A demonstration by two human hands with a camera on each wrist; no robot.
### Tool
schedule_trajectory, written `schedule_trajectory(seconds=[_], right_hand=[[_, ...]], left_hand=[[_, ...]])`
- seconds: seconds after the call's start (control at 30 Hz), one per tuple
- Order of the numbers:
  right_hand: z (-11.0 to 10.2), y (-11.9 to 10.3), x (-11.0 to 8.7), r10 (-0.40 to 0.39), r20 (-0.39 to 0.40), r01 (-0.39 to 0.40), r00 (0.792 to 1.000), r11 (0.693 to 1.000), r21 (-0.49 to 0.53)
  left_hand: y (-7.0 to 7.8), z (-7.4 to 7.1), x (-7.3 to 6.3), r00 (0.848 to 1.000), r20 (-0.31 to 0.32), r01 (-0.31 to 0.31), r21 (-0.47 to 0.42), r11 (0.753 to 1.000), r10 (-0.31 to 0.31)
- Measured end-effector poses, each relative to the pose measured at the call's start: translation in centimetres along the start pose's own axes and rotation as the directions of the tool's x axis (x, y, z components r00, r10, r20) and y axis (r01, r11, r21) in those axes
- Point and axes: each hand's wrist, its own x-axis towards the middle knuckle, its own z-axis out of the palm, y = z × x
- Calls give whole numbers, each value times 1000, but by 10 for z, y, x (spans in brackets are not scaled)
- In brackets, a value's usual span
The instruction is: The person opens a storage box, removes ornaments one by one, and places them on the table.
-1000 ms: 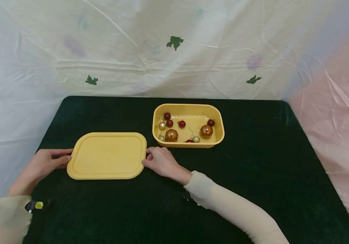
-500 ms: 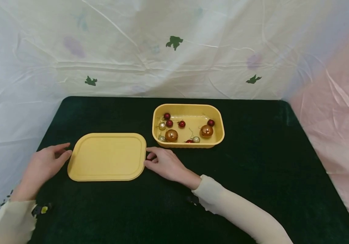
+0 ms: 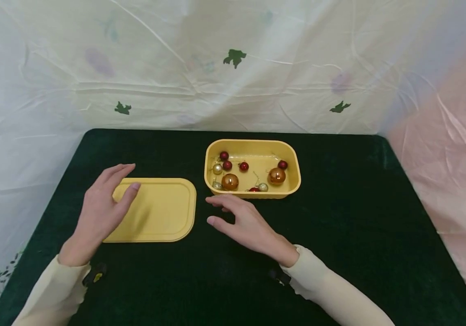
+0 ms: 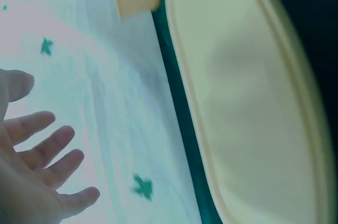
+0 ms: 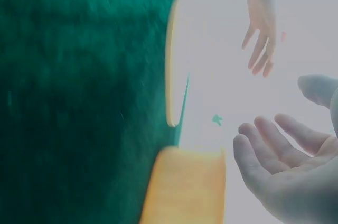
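A yellow lid lies flat on the dark green table, left of the middle. Above its left part hovers my left hand, fingers loosely extended and holding nothing; its shadow falls on the lid. My right hand, thumb and fingers spread apart, is in the air between the lid and the front of a yellow box. Inside the box are small dark red baubles, two larger copper baubles and several small pale glittery ones. In the left wrist view, the left hand is apart from the lid.
The green cloth-covered table extends to the right and front. Behind it hangs a pale fabric curtain with green leaf shapes; pinkish fabric hangs at the right side.
Both hands have let go of the lid's ends. The left hand has risen and moved right over the lid; the right hand has drawn back to the right. Lid and box stay put.
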Motion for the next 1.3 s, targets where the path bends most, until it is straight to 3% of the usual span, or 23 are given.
schedule_trajectory(seconds=[0.23,0.37,0.57,0.77,1.0,1.3], right_hand=[[-22,2,-7,-83,-138,73,987,995,-74],[-32,6,-7,-62,-183,46,981,995,-90],[-42,17,1,1,-212,-23,977,995,-98],[-47,27,13,40,-206,-66,978,990,-121],[-51,36,28,73,-146,-100,987,977,-189],[-55,42,47,118,-75,-134,990,954,-268]], left_hand=[[32,24,19,994,64,-81,-106,991,88],[43,41,29,987,114,-101,-123,987,115],[52,67,41,968,226,-88,-101,991,108],[54,88,52,941,323,-89,-35,995,95],[55,102,58,909,413,-76,29,997,57],[56,108,57,893,448,-79,52,996,47]])
